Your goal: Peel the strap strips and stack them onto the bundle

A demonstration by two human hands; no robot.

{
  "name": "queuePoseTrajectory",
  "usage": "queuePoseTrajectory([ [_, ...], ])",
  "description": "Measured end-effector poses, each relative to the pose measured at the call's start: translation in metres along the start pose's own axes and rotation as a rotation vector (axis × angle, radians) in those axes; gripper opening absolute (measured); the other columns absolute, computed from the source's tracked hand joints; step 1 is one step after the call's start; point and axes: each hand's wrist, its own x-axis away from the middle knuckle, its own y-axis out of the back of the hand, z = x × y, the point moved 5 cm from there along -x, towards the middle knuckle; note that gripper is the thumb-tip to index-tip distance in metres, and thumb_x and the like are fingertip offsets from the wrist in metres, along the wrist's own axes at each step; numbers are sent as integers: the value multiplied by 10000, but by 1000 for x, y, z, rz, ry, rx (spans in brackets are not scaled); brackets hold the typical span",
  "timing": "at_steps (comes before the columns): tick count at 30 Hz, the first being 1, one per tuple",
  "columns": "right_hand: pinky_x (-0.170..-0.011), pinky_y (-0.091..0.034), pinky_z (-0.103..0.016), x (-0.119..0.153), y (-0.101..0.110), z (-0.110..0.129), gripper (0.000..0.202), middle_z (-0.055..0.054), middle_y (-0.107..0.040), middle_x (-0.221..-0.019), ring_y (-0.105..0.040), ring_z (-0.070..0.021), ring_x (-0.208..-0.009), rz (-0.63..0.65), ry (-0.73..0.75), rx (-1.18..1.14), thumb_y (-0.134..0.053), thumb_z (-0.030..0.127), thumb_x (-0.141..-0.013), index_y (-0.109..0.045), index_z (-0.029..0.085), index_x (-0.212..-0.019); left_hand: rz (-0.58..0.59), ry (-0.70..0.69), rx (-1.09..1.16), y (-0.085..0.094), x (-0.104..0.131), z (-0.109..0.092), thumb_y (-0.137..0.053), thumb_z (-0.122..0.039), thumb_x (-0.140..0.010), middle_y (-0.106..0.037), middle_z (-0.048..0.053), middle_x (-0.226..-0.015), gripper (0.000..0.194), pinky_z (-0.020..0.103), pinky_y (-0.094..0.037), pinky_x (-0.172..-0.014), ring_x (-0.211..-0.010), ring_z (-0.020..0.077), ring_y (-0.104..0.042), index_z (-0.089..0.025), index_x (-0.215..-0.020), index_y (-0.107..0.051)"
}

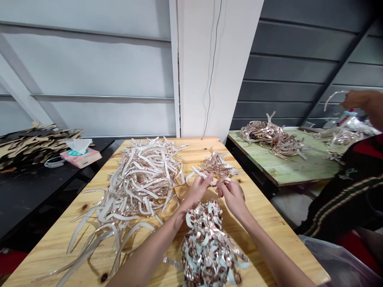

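Above the middle of the wooden table, my left hand point(200, 190) and my right hand point(232, 196) are close together. Both pinch a narrow strip point(200, 173), white on one face, whose loose end curves out past my left fingers. Part of the strip is hidden by my fingers. Just beyond my hands lies a small pile of shiny rose-gold strips point(218, 162). Nearer to me, between my forearms, is a heap of short curled rose-gold and white pieces point(208, 243). To the left spreads a large tangled pile of long white and rose-gold strips point(143, 179).
A pink tissue box point(82, 157) and a stack of brown and black cut sheets point(32, 147) are on the dark table at left. At right, a green-topped table point(260, 159) bears more strips point(272, 137). Beside it, another person's hand point(357, 99) holds a strip.
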Motion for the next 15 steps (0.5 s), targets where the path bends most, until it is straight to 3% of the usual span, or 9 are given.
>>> queuePoseTrajectory([
  [4, -531, -319, -292, 3, -7, -5, 289, 32, -495, -523, -424, -144, -523, 23, -120, -245, -622, 344, -853, -520, 225, -610, 219, -17, -228, -16, 7, 2, -622, -546, -940, -600, -16, -668, 339, 304, -484, -739, -687, 175, -605, -214, -878, -599],
  [9, -528, -269, -294, 4, -8, -5, 320, 56, -429, -479, -363, -117, -499, 35, -144, -337, -665, 315, -838, -506, 215, -579, 56, -88, -400, -10, 4, 2, -467, -583, -1002, -583, 10, -752, 431, 305, -438, -743, -743, 175, -553, -216, -803, -574],
  [15, -581, -310, -305, 4, -4, 3, 308, 60, -424, -494, -377, -119, -520, 56, -55, -394, -654, 278, -872, -535, 212, -596, -29, 39, -242, -4, -3, 16, -557, -740, -877, -527, -12, -669, 573, 312, -414, -718, -681, 154, -494, -200, -685, -543],
])
